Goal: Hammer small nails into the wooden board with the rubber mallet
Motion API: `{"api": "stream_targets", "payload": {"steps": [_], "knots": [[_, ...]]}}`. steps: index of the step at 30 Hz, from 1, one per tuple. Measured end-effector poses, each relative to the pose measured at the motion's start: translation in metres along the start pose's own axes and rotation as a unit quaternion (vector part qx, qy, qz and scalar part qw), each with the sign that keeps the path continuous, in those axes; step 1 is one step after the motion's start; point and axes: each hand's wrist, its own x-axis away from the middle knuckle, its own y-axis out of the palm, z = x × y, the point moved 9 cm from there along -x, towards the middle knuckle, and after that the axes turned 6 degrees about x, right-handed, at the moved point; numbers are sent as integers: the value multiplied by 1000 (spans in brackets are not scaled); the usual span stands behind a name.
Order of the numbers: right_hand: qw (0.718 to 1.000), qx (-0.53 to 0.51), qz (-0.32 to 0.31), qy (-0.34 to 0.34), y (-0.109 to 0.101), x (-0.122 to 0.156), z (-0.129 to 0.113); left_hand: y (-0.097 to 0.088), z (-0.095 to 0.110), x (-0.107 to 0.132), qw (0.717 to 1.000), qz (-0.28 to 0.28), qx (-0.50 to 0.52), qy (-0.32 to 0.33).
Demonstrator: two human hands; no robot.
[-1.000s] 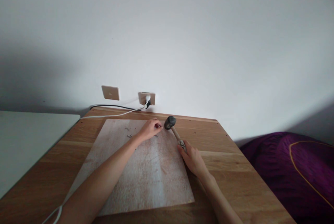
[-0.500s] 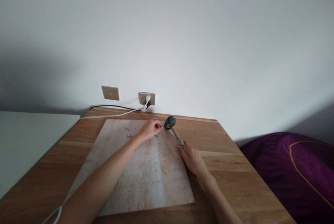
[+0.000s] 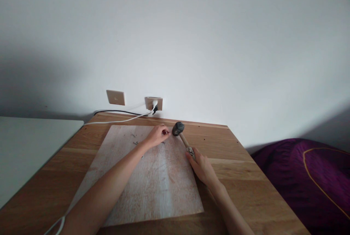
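My right hand is wrapped round the wooden handle of a mallet with a black head. The mallet's head is at the far right part of a pale, worn board, just right of my left hand. My left fingers are pinched together over the board's far edge; what they hold, if anything, is too small to make out. Several small grey screws or nails lie on the board beside and under the left wrist.
The board rests on a wooden tabletop with small dark holes. Behind it, a wall socket has plugs with a white cable and a black one. A white surface adjoins at left; purple fabric lies at right.
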Motion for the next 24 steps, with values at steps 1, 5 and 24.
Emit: {"api": "stream_targets", "payload": {"steps": [1,5,24], "knots": [[1000,1,-1,2,0,0,0,0,0,0,1000,0,1,0],[1000,5,0,7,-1,0,1,0,0,0,1000,0,0,1],[1000,6,4,5,0,0,1,0,1,-1,1000,-1,-1,0]]}}
